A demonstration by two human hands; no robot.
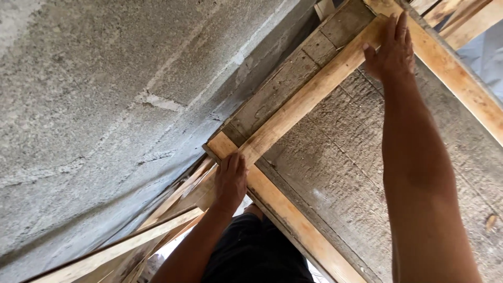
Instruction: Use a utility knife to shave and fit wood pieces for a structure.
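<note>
Grey block wall (94,89) with pale mortar lines fills the left side. Loose pale battens (120,243) lean along its lower edge. Left hand (230,181), fingers together and flat, not curled around anything, presses on the near end of a light wooden slat (309,94) where it meets a longer beam (293,220) at the corner of a weathered board panel (335,173). The slat runs up along the panel's upper edge. Right hand (393,50), palm flat and open, presses the slat's far end beside a second beam (461,78).
</note>
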